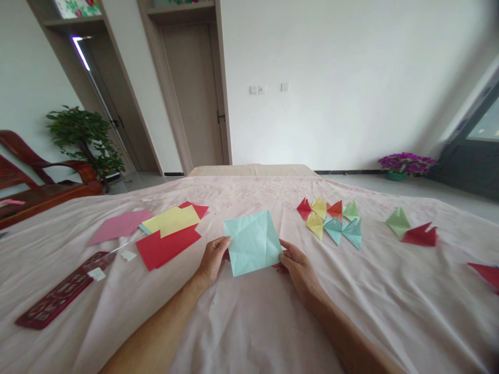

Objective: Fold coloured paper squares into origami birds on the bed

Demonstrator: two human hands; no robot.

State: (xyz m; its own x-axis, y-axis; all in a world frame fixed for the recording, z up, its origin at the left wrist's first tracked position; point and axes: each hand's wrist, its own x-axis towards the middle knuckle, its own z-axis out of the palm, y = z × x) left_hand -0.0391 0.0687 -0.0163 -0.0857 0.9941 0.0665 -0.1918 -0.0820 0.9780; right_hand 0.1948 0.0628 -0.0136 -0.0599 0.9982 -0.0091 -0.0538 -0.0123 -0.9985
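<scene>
A light blue sheet of origami paper (255, 243), with faint crease lines across it, is held up in front of me, tilted slightly. My left hand (215, 258) pinches its left edge between thumb and fingers. At the right edge, near the lower corner, my right hand (299, 266) grips the same sheet with the thumb in front. Some fingertips of both hands are hidden behind the paper. To the right lie several folded paper pieces in red, yellow, green and blue, among them a blue one (333, 228) and a green one (398, 222).
Left of my hands lie red sheets (167, 248), yellow sheets (171, 221) and pink sheets (119, 227). A dark red packet (58, 293) with characters rests nearer on the pale pink tablecloth (241, 322). Another red folded piece (486, 275) sits at the far right.
</scene>
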